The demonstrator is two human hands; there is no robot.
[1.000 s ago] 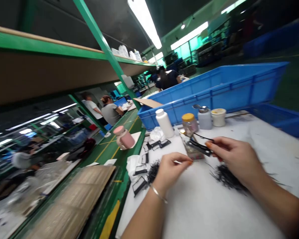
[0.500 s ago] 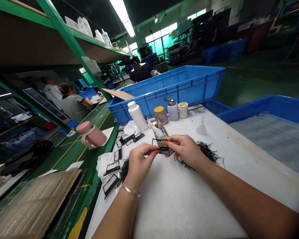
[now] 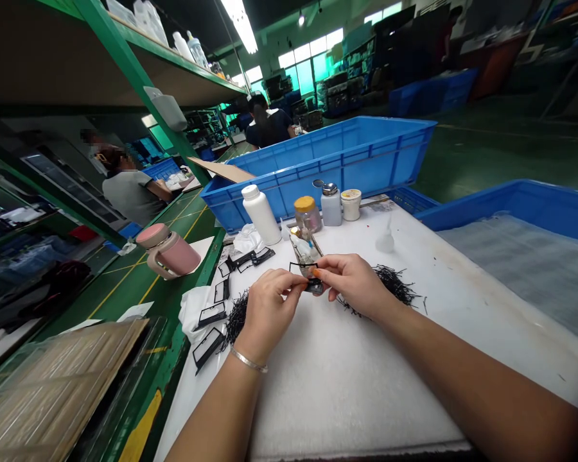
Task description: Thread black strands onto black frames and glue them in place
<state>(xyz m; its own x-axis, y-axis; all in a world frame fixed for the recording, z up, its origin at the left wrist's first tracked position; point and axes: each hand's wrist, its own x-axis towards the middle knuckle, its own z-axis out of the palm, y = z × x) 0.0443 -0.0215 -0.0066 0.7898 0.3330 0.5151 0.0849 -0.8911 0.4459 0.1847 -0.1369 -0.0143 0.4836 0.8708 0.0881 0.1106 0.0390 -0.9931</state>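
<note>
the left hand point(image 3: 270, 314) and right hand point(image 3: 351, 285) were together, fingertips pinching a small black frame point(image 3: 301, 264) above the white mat point(image 3: 347, 398), seemingly mid-fitting, and it looked to call for steady, careful finger work.

Single view, head-worn: faces forward and down, close above the person's forearms point(image 3: 476, 378), onto the white desk point(image 3: 356, 398) in the lower frame. Wide field: green shelving point(image 3: 43, 70) at upper left, factory floor point(image 3: 491, 147) at upper right.
</note>
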